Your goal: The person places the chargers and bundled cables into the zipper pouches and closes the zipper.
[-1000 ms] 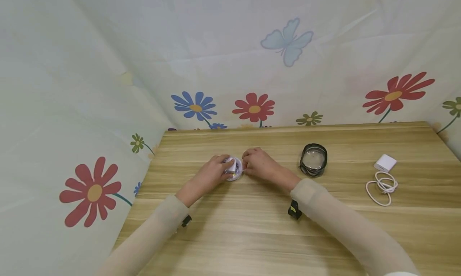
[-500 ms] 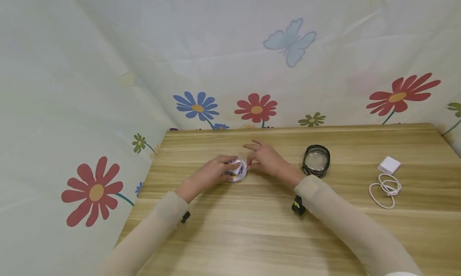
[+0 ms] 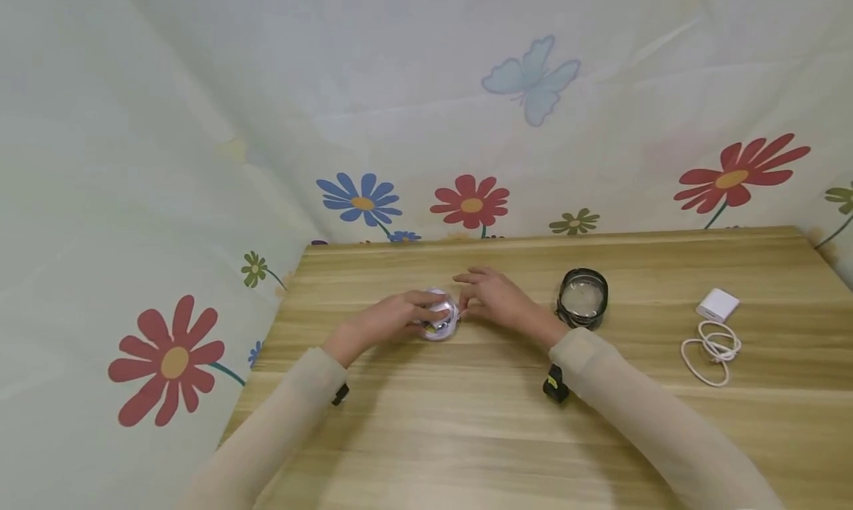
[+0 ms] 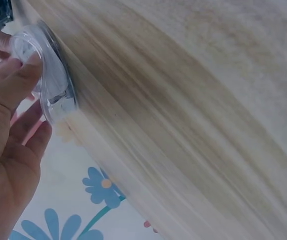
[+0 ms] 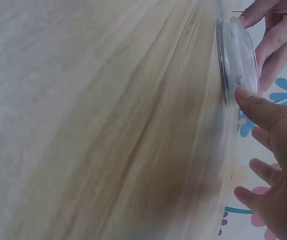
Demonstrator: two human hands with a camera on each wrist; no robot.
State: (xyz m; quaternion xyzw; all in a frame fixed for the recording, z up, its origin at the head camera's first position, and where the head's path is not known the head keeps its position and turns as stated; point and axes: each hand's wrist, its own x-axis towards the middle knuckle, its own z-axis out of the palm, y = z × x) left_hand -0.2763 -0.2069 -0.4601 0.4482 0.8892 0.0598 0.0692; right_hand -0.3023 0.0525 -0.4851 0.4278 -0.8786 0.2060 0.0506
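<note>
A small round clear plastic case [image 3: 440,323] lies flat on the wooden table [image 3: 466,421], with small coloured bits inside. My left hand [image 3: 426,311] grips it from the left, thumb and fingers curled over its rim. In the left wrist view the left fingers [image 4: 13,82] wrap the clear case [image 4: 46,85]. My right hand [image 3: 469,303] sits just right of the case with its fingers spread and lifted. In the right wrist view only the right thumb [image 5: 256,102] touches the case's rim [image 5: 238,60].
A round black-rimmed glass container [image 3: 582,297] stands right of the right hand. Further right are a white charger block [image 3: 717,303] and a coiled white cable [image 3: 711,347]. A flower-print cloth [image 3: 426,125] backs the table and closes its left side.
The right hand let go of the case and spread its fingers, leaving only the thumb at the rim. The case, tilted up before, now lies flatter under the left hand.
</note>
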